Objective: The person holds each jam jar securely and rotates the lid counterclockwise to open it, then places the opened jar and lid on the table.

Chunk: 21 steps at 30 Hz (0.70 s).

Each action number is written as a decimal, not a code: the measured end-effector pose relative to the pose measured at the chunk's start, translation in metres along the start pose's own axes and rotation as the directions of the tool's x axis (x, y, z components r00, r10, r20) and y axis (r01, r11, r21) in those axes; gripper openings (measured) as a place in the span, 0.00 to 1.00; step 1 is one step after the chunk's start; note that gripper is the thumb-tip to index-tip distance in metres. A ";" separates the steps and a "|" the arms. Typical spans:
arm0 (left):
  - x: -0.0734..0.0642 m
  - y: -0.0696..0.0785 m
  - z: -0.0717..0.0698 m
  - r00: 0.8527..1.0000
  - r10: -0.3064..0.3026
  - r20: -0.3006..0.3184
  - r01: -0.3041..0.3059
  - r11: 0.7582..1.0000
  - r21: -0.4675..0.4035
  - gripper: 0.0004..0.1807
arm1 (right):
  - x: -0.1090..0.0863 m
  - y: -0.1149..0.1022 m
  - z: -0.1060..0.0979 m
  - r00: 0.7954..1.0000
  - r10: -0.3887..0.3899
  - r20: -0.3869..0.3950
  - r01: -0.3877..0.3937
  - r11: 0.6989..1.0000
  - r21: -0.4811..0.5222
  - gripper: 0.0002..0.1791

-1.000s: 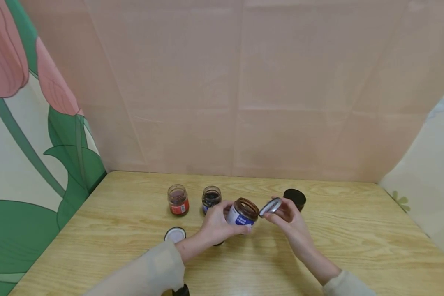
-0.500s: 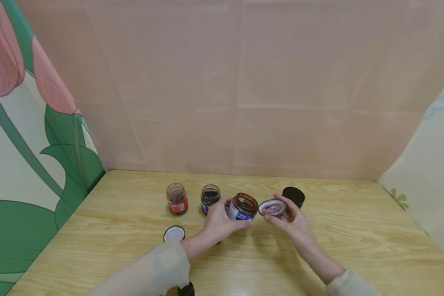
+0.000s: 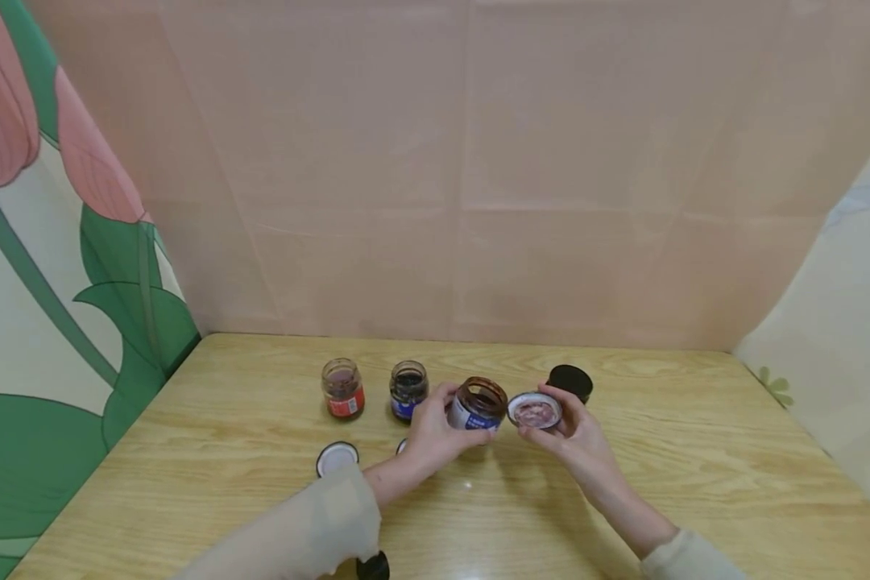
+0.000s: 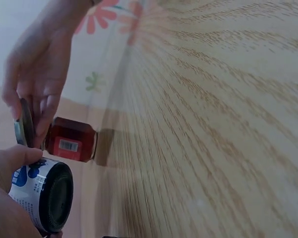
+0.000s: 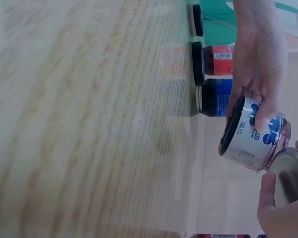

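My left hand point(image 3: 438, 435) grips a lidless glass jar point(image 3: 476, 420) by its side, a little above the table, its mouth leaning toward me. A blue-and-white label with berry pictures wraps the jar point(image 5: 253, 136), and brown residue coats its neck. Close to the rim on the right, my right hand point(image 3: 580, 447) pinches a round metal lid point(image 3: 535, 412) by its edge. The lid's pale inner face, smeared with reddish jam, is turned toward the head camera. In the left wrist view, the lid point(image 4: 24, 121) stands on edge near the left thumb.
Behind stand an uncovered red-label jar point(image 3: 344, 403) and an uncovered blue-label jar point(image 3: 408, 395). A black-topped jar point(image 3: 570, 383) stands behind my right hand. One lid point(image 3: 337, 459) lies inner side up; another lid point(image 3: 402, 445) is mostly hidden by my left arm. A black object point(image 3: 373, 566) shows at the bottom edge.
The lid in my right hand has turned from nearly edge-on to show its jam-smeared inside. The jar in my left hand has become slightly more upright.
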<state>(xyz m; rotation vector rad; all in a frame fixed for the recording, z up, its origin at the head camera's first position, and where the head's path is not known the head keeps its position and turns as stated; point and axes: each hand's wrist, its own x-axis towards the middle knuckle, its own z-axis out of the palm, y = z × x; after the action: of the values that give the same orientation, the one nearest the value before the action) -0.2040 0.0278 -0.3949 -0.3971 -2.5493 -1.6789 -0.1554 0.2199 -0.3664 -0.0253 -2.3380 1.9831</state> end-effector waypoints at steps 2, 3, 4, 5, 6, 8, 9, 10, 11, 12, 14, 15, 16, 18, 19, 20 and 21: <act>0.000 0.000 0.002 1.000 0.003 -0.006 -0.003 1.000 0.015 0.40 | 0.000 0.000 0.000 1.000 0.009 -0.007 -0.009 1.000 -0.022 0.39; 0.000 0.000 0.002 1.000 -0.001 -0.008 0.001 1.000 0.023 0.40 | 0.000 0.001 -0.001 1.000 0.013 -0.011 -0.013 0.999 -0.035 0.39; 0.000 0.000 0.003 1.000 -0.006 -0.011 0.006 0.999 0.036 0.40 | 0.000 0.001 -0.001 1.000 0.017 -0.015 -0.017 0.999 -0.052 0.39; 0.001 0.000 0.004 1.000 -0.005 -0.015 0.006 0.999 0.046 0.40 | 0.000 0.001 -0.001 1.000 0.021 -0.018 -0.022 0.997 -0.067 0.39; 0.001 0.000 0.004 1.000 -0.005 -0.019 0.007 0.998 0.058 0.41 | 0.000 0.001 -0.001 1.000 0.023 -0.020 -0.024 0.996 -0.085 0.39; 0.001 0.000 0.005 1.000 -0.013 -0.020 0.014 0.998 0.067 0.41 | 0.000 0.002 -0.002 0.999 0.023 -0.024 -0.026 0.993 -0.112 0.39; 0.002 0.000 0.005 1.000 -0.017 -0.020 0.018 0.997 0.071 0.41 | 0.000 0.002 -0.002 0.999 0.023 -0.026 -0.026 0.992 -0.121 0.38; 0.002 0.000 0.006 1.000 -0.022 -0.018 0.024 0.997 0.071 0.41 | 0.000 0.003 -0.003 0.999 0.026 -0.027 -0.029 0.991 -0.129 0.38; 0.002 0.001 0.006 1.000 -0.025 -0.015 0.026 0.997 0.066 0.41 | 0.000 0.003 -0.003 0.999 0.033 -0.028 -0.036 0.990 -0.138 0.38; 0.003 0.001 0.006 0.999 -0.030 -0.013 0.031 0.998 0.062 0.41 | 0.001 0.003 -0.003 0.999 0.037 -0.029 -0.041 0.989 -0.143 0.38; 0.003 0.000 0.006 0.999 -0.037 -0.007 0.038 0.998 0.049 0.41 | 0.001 0.004 -0.003 0.998 0.054 -0.030 -0.059 0.984 -0.168 0.37; 0.004 0.000 0.006 0.999 -0.039 -0.004 0.039 0.998 0.042 0.40 | 0.001 0.004 -0.003 0.997 0.066 -0.028 -0.070 0.981 -0.181 0.37; 0.004 0.000 0.007 0.999 -0.040 -0.001 0.040 0.999 0.035 0.40 | 0.001 0.004 -0.003 0.997 0.076 -0.029 -0.081 0.977 -0.198 0.37; 0.005 -0.001 0.007 0.999 -0.039 0.002 0.039 0.999 0.025 0.40 | 0.002 0.006 -0.003 0.996 0.086 -0.024 -0.089 0.969 -0.229 0.38; 0.006 -0.002 0.007 0.999 -0.037 0.004 0.037 0.999 0.021 0.39 | 0.002 0.007 -0.003 0.996 0.090 -0.023 -0.093 0.966 -0.242 0.38; 0.006 -0.002 0.008 0.999 -0.038 0.008 0.038 0.999 0.016 0.39 | 0.002 0.007 -0.002 0.996 0.092 -0.021 -0.094 0.964 -0.247 0.38; 0.007 -0.003 0.008 0.999 -0.039 0.011 0.039 0.999 0.012 0.39 | 0.002 0.008 -0.002 0.996 0.091 -0.020 -0.093 0.963 -0.252 0.38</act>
<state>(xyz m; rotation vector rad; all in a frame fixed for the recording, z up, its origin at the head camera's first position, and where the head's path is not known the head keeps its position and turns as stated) -0.2106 0.0353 -0.3994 -0.3602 -2.5902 -1.6781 -0.1580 0.2230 -0.3740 -0.1585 -2.6127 1.7027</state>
